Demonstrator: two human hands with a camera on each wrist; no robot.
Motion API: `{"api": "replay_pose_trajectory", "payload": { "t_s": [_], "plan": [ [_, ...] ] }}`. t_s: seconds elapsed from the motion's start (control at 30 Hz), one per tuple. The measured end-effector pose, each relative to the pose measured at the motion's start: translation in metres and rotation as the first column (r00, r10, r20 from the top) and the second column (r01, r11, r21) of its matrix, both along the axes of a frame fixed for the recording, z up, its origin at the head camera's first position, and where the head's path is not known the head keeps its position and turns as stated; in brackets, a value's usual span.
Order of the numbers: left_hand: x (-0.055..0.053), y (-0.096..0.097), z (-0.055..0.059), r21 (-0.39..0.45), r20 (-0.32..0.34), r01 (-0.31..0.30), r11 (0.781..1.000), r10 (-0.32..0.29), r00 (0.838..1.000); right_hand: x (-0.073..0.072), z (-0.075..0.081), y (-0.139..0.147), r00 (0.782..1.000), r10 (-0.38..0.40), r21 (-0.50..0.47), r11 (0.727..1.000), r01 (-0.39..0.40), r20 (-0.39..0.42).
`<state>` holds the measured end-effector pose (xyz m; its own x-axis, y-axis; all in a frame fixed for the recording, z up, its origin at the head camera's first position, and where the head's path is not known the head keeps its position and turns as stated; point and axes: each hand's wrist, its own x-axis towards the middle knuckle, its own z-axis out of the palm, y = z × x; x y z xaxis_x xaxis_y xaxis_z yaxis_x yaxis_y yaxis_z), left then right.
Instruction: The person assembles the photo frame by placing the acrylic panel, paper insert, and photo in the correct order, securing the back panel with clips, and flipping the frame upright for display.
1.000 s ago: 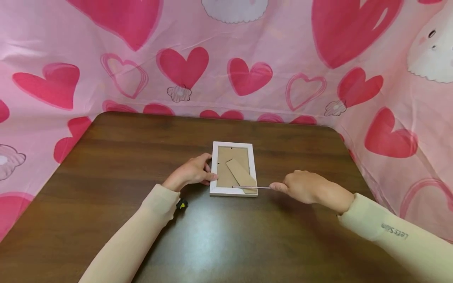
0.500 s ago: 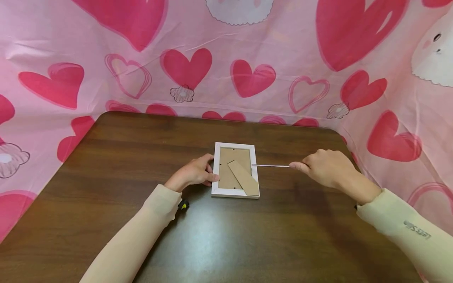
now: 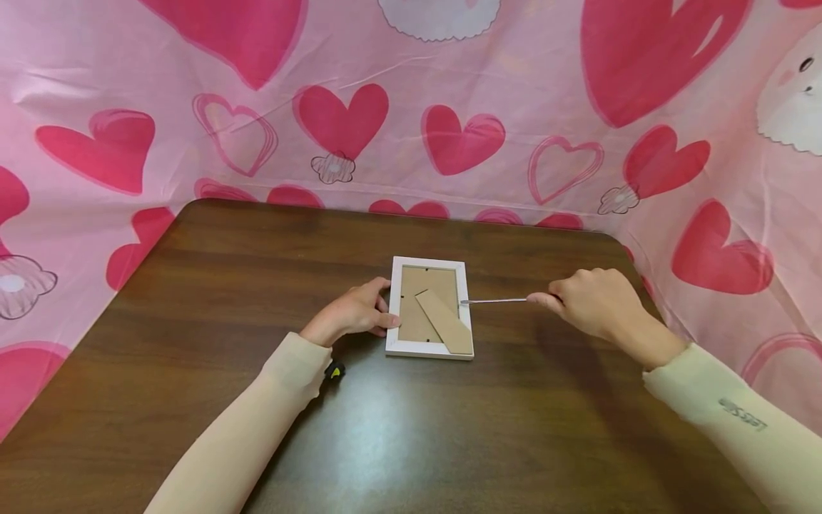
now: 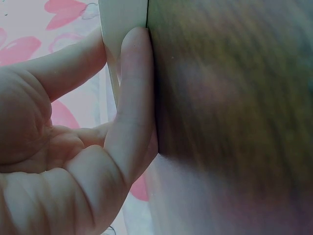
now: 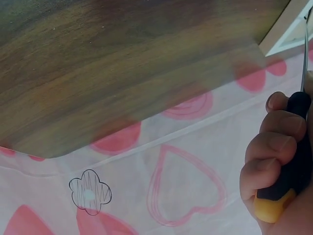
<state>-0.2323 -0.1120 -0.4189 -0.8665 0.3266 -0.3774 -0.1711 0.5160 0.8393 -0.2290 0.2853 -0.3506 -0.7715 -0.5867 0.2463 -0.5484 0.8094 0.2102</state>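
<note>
White frame [image 3: 414,314] between left hand [image 3: 352,311], gripping edge, and right hand [image 3: 594,301], gripping screwdriver [image 5: 299,159].

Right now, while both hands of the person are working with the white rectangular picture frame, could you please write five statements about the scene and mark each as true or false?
1. The left hand grips the side of the white rectangular picture frame. True.
2. The frame lies front side up. False: its light brown backing board faces up.
3. The right hand holds a black and yellow handled, screwdriver-like tool. True.
4. The tool points away from the frame. False: its thin metal shaft points towards the border nearer the right hand.
5. In the head view, the slanted light brown stand covers part of the frame's near border. True.
</note>
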Motion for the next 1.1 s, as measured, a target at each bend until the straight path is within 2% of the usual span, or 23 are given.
{"api": "replay_pose_trajectory", "payload": {
  "t_s": [0.1,0.33,0.57,0.8,1.1],
  "plan": [
    [-0.0003,-0.0003,-0.0001,0.006,-0.001,0.001,1.000,-0.001,1.000,-0.0002,-0.0013,-0.0005,1.000,0.003,0.001,1.000,-0.003,-0.015],
    [-0.0010,0.0008,0.0002,0.024,0.005,-0.004,1.000,0.004,1.000,-0.0004,-0.0024,-0.0003,0.999,-0.023,0.019,1.000,0.022,0.024],
    [-0.0009,0.0006,-0.0017,0.035,0.004,-0.010,0.999,0.010,1.000,-0.0013,-0.0032,-0.0019,1.000,-0.004,0.018,1.000,0.003,0.025],
    [-0.0002,0.0001,-0.0014,0.020,0.001,-0.005,1.000,0.005,1.000,-0.0014,-0.0023,-0.0038,1.000,0.024,0.013,1.000,-0.024,-0.002],
    [0.0001,-0.0003,-0.0003,0.002,-0.001,-0.002,1.000,0.002,1.000,-0.0041,0.0009,-0.0074,0.992,0.101,0.011,0.995,-0.100,-0.075]
  ]
}}
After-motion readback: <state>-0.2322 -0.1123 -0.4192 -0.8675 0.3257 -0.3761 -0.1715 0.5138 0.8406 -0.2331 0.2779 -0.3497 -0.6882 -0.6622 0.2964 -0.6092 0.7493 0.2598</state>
